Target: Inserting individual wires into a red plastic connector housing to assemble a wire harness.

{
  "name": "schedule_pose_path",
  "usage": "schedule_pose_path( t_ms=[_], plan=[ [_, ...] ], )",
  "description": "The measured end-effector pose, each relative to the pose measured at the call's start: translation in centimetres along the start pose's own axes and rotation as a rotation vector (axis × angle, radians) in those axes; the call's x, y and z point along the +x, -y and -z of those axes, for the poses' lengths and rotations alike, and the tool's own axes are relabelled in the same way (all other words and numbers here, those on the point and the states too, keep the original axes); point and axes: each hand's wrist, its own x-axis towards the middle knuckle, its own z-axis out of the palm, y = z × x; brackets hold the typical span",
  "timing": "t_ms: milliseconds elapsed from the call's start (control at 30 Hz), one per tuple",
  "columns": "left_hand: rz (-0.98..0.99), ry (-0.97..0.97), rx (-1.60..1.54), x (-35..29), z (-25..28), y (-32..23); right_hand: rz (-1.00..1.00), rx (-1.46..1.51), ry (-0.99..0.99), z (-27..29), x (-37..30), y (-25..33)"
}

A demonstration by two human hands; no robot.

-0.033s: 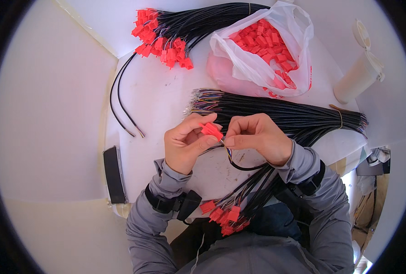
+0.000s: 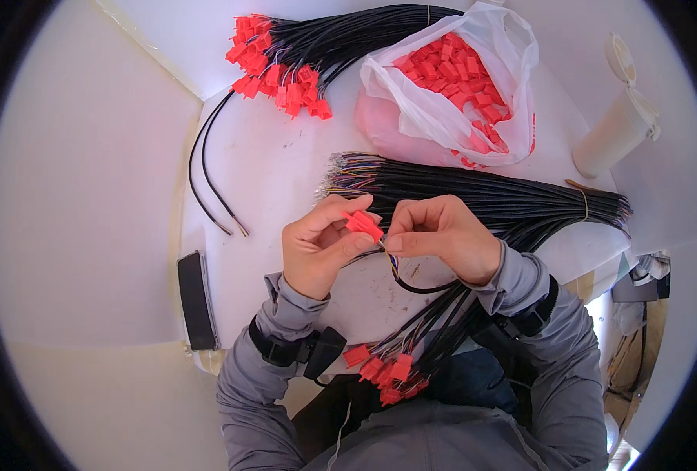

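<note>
My left hand (image 2: 314,245) pinches a red plastic connector housing (image 2: 363,225) between thumb and fingers above the table. Close on its right, my right hand (image 2: 444,235) is closed in a pinch on a thin wire at the housing's lower end. Thin coloured wires (image 2: 394,264) hang below that pinch and run into a black cable curving right; whether the pinched wire's tip sits inside the housing is hidden by my fingers. Behind my hands lies a tied bundle of black cables (image 2: 482,187) with bare wire ends at the left.
Finished-looking cables with red housings (image 2: 282,74) lie at the far left. A white plastic bag (image 2: 387,106) holds loose red housings (image 2: 462,74). More housed cables (image 2: 387,373) hang over the near edge. A black flat object (image 2: 197,301), two loose cables (image 2: 205,161) and a lidded white container (image 2: 615,133) stand around.
</note>
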Motion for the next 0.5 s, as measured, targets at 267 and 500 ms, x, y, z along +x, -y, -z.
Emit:
schedule_pose_path(
  t_ms=[267, 500],
  plan=[
    [0.017, 0.027, 0.0, -0.2, -0.1, 0.0, 0.012, 0.026, -0.009, -0.1, -0.2, -0.3],
    [-0.106, -0.164, -0.182, 0.6, 0.1, -0.2, -0.125, 0.051, 0.143, -0.2, -0.3, 0.4]
  ],
)
